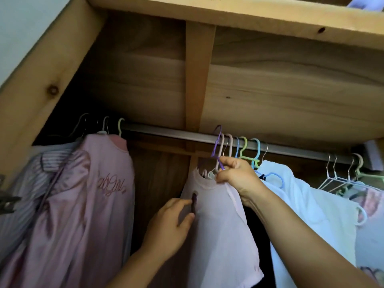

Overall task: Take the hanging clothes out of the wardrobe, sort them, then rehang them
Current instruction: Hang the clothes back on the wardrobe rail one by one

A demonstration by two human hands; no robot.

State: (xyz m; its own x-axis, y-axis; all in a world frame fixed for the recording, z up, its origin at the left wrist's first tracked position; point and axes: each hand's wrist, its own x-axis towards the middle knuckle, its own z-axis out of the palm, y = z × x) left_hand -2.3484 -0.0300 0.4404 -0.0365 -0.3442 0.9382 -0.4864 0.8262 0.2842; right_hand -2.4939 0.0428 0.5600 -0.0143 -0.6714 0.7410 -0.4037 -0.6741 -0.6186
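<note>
Right at the middle of the rail (176, 135) hangs a pale pink T-shirt (220, 229), and both hands are on it. The right hand (236, 175) is curled at the shirt's collar, pinching the neck of a purple hanger (217, 148) whose hook sits up at the rail among a cluster of pastel hangers (247, 150). The left hand (170, 223) is lower, at the shirt's left shoulder, its thumb and fingers closed on the cloth there — a dark end of the hanger shows through the fabric between them.

Just to the right, touching the pink shirt's sleeve, hangs a white garment (295, 196) on a blue hanger. Further right a few bare wire hangers (336, 179) dangle from the rail, with some patterned cloth below them that is too blurred to name.

Off to the left, well apart from the shirt, a pink satin jacket (99, 196) with script embroidery hangs back-out, and beside it a striped shirt (31, 183) — both pushed against the wardrobe's wooden side panel (31, 84). A wooden shelf (249, 13) runs overhead.
</note>
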